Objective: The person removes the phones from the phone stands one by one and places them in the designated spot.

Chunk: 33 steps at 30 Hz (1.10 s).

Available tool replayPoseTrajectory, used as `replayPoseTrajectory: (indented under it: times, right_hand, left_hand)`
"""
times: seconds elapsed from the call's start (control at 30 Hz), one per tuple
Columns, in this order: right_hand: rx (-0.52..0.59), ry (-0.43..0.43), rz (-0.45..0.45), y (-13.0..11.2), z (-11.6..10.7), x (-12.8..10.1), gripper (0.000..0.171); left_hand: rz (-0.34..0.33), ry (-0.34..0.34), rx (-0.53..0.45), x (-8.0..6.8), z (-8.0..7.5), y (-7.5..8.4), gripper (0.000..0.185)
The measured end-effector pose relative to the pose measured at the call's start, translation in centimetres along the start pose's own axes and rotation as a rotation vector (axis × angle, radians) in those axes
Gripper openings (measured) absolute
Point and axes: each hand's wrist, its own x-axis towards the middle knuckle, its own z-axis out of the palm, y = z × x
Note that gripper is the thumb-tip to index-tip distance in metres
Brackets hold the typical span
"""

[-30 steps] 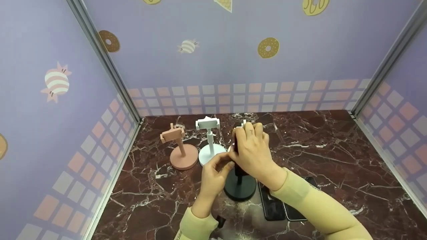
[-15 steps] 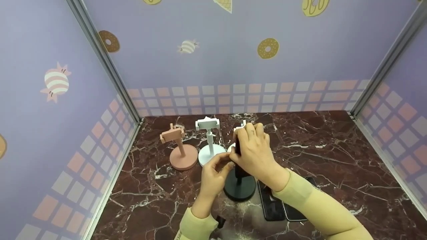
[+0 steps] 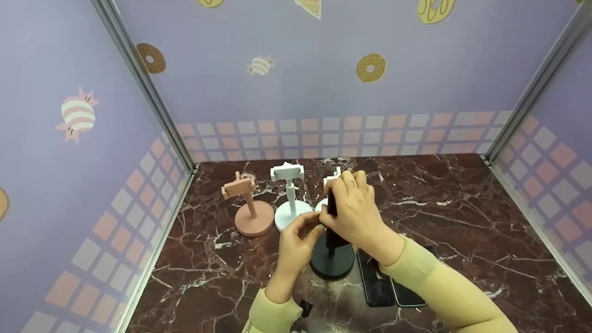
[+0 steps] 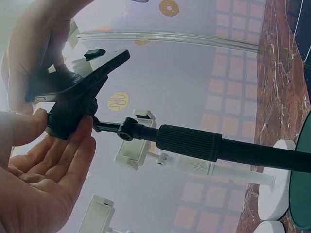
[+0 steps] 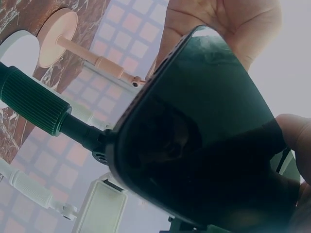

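Note:
A dark smartphone [image 3: 336, 238] stands at the top of a black phone stand, whose round base [image 3: 332, 264] rests on the table. My right hand [image 3: 355, 215] grips the phone from its right and upper side, covering much of it. My left hand [image 3: 296, 247] pinches the stand's black clamp [image 4: 73, 109] between thumb and fingers, plain in the left wrist view. There the phone's edge [image 4: 97, 75] lies tilted against the clamp. The right wrist view is mostly filled by the phone's dark glossy face [image 5: 204, 131]. How far the clamp's far jaw reaches over the phone is hidden.
A pink phone stand [image 3: 253, 215] and a white one [image 3: 289, 173] stand behind to the left. Another white stand [image 3: 332, 178] is partly hidden behind the hands. Two phones, one black [image 3: 380, 291] and one light-rimmed [image 3: 409, 296], lie on the marble table under the right forearm.
My right hand has shifted slightly to the right with the phone's upper part. The left hand has stayed at the clamp, and the stands have not moved.

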Motion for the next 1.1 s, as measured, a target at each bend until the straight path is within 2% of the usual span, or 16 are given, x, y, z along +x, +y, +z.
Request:
replayPoseTrajectory:
  times: [0.17, 0.4, 0.93, 1.1]
  right_hand:
    - [0.023, -0.009, -0.001, 0.15, -0.03, -0.11, 0.04]
    - [0.055, 0.011, -0.02, 0.27, -0.15, -0.05, 0.041]
    - [0.115, 0.032, -0.03, 0.02, -0.11, 0.03, 0.041]
    - [0.129, 0.065, -0.066, 0.05, 0.09, -0.06, 0.044]
  left_hand:
    - [-0.001, 0.002, -0.001, -0.04, 0.03, -0.04, 0.025]
    - [0.03, 0.0, 0.004, -0.03, 0.06, -0.01, 0.025]
    - [-0.008, 0.025, 0.023, -0.06, 0.2, -0.07, 0.023]
    - [-0.014, 0.034, 0.032, -0.07, 0.21, 0.09, 0.025]
